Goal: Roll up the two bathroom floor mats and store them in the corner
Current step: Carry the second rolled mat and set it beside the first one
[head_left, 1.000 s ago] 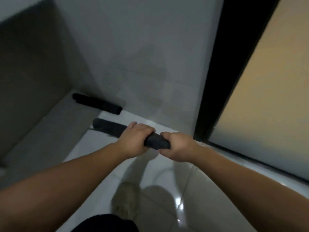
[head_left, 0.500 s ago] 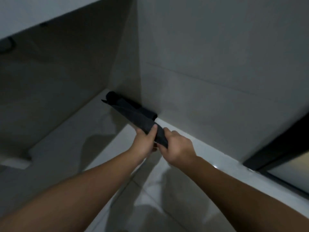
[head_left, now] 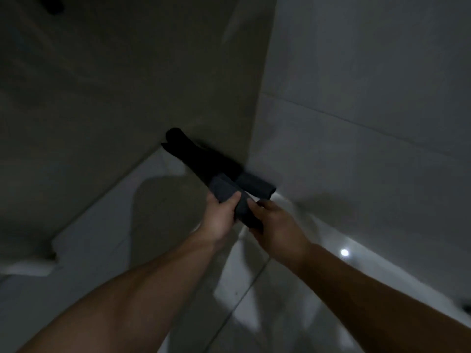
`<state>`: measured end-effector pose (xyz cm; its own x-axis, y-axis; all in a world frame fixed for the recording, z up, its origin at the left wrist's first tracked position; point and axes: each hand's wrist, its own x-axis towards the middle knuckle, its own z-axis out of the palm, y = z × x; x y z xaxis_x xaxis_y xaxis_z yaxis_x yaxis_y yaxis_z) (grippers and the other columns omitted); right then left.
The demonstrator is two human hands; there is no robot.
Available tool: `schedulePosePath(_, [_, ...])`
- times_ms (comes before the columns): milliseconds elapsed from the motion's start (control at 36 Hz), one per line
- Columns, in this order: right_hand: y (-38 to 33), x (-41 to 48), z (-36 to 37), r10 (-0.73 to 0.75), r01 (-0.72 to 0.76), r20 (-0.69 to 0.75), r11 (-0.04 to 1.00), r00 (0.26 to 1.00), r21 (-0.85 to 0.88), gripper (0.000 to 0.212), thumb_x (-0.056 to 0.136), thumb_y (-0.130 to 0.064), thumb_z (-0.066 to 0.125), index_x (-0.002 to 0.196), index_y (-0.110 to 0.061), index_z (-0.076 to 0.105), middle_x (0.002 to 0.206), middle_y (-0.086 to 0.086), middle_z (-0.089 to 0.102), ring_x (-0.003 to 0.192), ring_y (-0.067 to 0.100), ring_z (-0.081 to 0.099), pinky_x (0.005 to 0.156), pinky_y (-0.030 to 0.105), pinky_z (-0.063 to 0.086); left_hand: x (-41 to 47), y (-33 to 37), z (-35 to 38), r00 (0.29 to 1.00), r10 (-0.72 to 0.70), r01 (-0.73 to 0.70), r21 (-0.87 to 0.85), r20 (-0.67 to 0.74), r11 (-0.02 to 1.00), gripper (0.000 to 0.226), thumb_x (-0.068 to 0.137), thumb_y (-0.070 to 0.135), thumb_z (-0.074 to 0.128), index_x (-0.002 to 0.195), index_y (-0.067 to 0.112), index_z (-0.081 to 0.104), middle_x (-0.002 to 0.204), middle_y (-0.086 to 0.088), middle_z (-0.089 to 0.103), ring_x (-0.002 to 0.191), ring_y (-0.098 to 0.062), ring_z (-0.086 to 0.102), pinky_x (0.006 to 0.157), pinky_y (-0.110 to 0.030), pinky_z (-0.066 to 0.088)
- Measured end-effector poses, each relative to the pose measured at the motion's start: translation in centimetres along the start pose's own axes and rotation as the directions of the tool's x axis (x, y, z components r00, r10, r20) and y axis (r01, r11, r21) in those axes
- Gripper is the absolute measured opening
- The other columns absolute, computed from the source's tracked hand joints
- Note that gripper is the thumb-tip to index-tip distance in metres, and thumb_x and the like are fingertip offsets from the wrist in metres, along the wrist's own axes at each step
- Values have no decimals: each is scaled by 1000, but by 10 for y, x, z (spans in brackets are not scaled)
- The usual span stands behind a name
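One dark rolled mat (head_left: 256, 186) lies on the floor along the foot of the wall, reaching into the corner. A second dark rolled mat (head_left: 224, 189) is held just in front of it, pointing toward the corner, its far end merging with the first mat in the shadow. My left hand (head_left: 219, 217) grips its near end from the left, and my right hand (head_left: 274, 225) grips the same end from the right. The dim light hides where one roll ends and the other begins.
Two tiled walls (head_left: 356, 98) meet at the corner straight ahead. The glossy white floor (head_left: 242, 289) reflects a small light spot (head_left: 344, 252) at the right. A raised white ledge (head_left: 35, 266) shows at the lower left.
The view swung left, away from the door, and closed in on the corner. Both hands carried the second roll forward until it sits against the first roll.
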<state>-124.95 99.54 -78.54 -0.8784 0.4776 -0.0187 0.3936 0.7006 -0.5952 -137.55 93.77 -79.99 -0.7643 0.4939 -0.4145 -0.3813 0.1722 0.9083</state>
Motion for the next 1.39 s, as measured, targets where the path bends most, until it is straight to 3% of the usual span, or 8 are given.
schedulePosePath(334, [46,57,75,-187,168,-86,968,979,-189,55,60,-5,51,114,-6,59,109,19,61,72,36,60,60,37,52,71,-32,-16,969,-123,135,39,-215,990,48,78,29,73,112,-2,61,109,-19,68,97,-34,67,91,-48,54])
schedulePosePath(417, [56,80,79,-220,200,-61,951,974,-235,51,68,-16,57,118,-14,60,115,18,62,76,39,61,65,40,52,90,-34,-18,956,-222,221,-23,-192,975,40,81,27,67,107,-2,66,108,-23,69,100,-36,66,96,-50,50])
schedulePosePath(611, [70,101,79,-28,24,16,977,999,213,57,85,-33,57,137,-12,46,132,18,51,119,33,52,94,32,42,121,-65,-32,955,-231,231,-19,-188,973,56,55,44,73,98,9,73,101,-22,71,87,-34,67,79,-44,50])
schedulePosePath(723, [78,110,92,-31,33,-35,998,999,54,41,83,-13,56,124,-7,61,120,24,60,102,43,58,90,39,49,122,-61,-18,966,-179,184,10,-188,983,53,68,44,69,106,8,68,107,-20,70,96,-33,67,93,-49,51])
schedulePosePath(917, [83,128,98,-233,208,-82,949,969,-236,48,72,-23,38,100,-8,74,105,26,67,82,45,64,67,47,58,127,-51,-3,958,-266,244,-181,-110,953,47,89,34,61,122,1,56,121,-21,63,105,-35,65,78,-41,57])
schedulePosePath(1028, [89,128,106,-286,289,46,928,957,-235,49,63,-13,59,110,-9,69,119,23,62,92,46,61,74,47,56,135,-55,-12,970,-202,197,-51,-135,979,40,89,31,61,115,-1,62,113,-22,67,94,-32,66,77,-38,56])
schedulePosePath(1140, [86,121,112,-256,245,-116,964,960,-101,42,70,1,68,112,-1,64,119,20,62,98,41,60,87,40,50,150,-59,-22,976,-125,154,165,-176,974,58,65,51,70,103,8,69,102,-18,72,90,-31,69,90,-48,54])
schedulePosePath(1390, [96,120,120,-181,181,17,959,983,-220,47,42,3,84,87,-2,72,96,23,69,75,43,66,63,40,57,140,-62,-18,977,-84,146,332,-195,932,48,79,35,71,111,1,62,111,-18,68,102,-30,67,90,-43,54])
